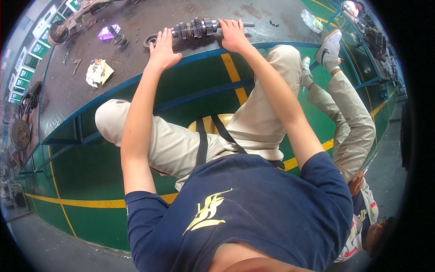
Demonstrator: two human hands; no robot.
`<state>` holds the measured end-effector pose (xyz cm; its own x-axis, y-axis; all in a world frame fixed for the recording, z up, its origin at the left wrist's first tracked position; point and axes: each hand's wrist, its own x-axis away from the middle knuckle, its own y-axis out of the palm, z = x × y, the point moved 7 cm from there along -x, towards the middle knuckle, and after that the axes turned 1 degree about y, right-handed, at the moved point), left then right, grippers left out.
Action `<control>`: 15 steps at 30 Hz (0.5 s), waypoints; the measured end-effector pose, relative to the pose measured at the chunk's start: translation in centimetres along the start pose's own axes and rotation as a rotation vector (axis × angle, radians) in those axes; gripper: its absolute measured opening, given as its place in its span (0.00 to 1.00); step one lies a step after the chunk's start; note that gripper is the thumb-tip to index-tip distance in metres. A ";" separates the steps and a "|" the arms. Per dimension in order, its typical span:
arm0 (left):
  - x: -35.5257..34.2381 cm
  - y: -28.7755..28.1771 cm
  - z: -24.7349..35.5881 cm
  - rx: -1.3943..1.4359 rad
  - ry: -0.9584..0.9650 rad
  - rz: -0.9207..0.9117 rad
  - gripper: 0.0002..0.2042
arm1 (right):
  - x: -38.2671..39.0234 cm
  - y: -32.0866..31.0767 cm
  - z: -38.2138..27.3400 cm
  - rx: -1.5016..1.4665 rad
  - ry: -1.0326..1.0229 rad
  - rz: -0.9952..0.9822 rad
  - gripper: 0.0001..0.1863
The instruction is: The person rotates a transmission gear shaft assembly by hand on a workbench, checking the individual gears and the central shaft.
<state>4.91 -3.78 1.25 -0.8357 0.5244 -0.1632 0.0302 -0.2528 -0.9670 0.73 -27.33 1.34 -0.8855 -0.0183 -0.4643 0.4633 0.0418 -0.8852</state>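
Observation:
A steel gear shaft [195, 29] with several toothed gears lies across the far side of the bench top. My left hand [164, 53] is at its left end, fingers stretched forward and thumb standing away to the side. Beside those fingers is a metal ring [150, 41], partly covered by the hand. Over the thinner right end of the shaft, my right hand [234, 37] lies with its fingers extended and touching the metal. The fingertips' undersides are hidden in both hands.
On the metal workbench [131, 63] are a crumpled paper [96, 72], a purple packet [108, 31], a small gear part [120, 41], a wrench [77, 66] and a clear plastic bag [311, 21]. Another person [351, 122] sits to my right, legs near the bench's blue edge.

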 end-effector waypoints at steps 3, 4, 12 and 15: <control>0.5 -0.3 -0.2 -0.043 0.019 0.011 0.47 | -0.3 -0.5 -0.2 -0.006 -0.002 -0.072 0.33; 0.5 -0.5 -0.3 -0.019 0.001 0.001 0.46 | -0.3 -0.8 -0.1 -0.006 0.002 -0.071 0.33; -0.9 -0.5 -1.8 0.232 -0.037 0.011 0.41 | -0.6 -0.4 1.1 -0.086 0.013 -0.215 0.27; -0.7 -0.4 -1.3 0.209 -0.052 -0.023 0.41 | -0.3 -0.2 1.3 -0.071 0.001 -0.201 0.26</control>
<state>6.18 -3.03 1.55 -0.8622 0.4907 -0.1259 -0.0992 -0.4072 -0.9079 0.99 -28.63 1.62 -0.9598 -0.0319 -0.2789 0.2741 0.1077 -0.9557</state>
